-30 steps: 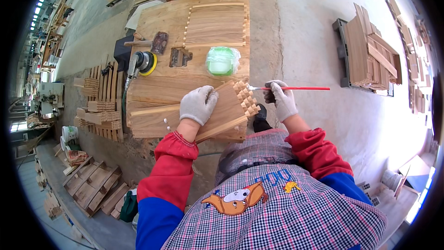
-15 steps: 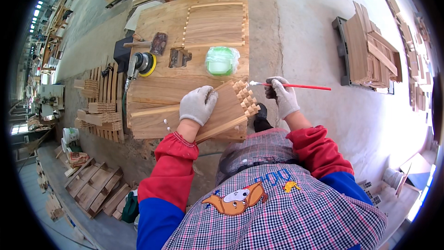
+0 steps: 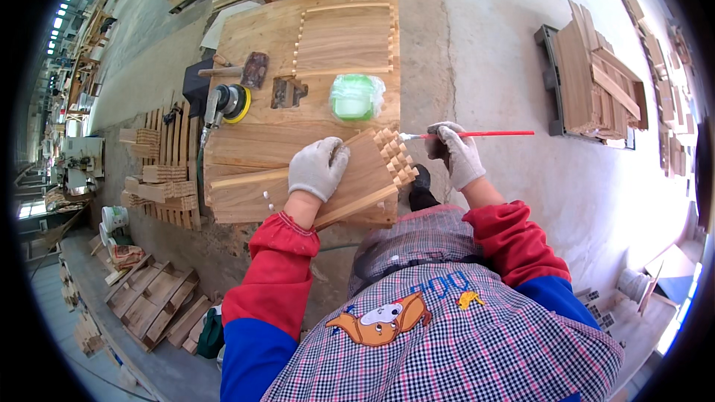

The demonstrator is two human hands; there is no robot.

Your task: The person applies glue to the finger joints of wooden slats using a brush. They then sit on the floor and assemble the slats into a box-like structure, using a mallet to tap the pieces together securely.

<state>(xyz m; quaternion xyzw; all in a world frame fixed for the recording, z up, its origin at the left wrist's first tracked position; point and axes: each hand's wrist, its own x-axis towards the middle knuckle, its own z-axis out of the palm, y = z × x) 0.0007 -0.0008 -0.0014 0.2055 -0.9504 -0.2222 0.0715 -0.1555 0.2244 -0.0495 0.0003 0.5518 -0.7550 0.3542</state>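
Your right hand (image 3: 456, 155) has its gloved fingers clamped on the brush (image 3: 499, 133), close behind the bristles, probably for fine control. The white tip is at the ends of the boards (image 3: 361, 175); whether it touches, you can't tell from here. Your left hand (image 3: 319, 169) rests on those boards, fingers curled together by their upper edge, seemingly to steady them; whether it truly grips is hidden. The boards sit aslant at the near end of the bench (image 3: 253, 135), their notches (image 3: 396, 156) jutting past its right edge, likely so the brush can get in.

Just beyond is the plastic-wrapped tub (image 3: 357, 97), the nearest thing you could bump by swinging the boards away from you. Farther left are the sander (image 3: 229, 103) and mallet (image 3: 255, 69); a notched panel (image 3: 346, 41) lies at the far end. Off right, a stack (image 3: 596, 93) stands well apart.
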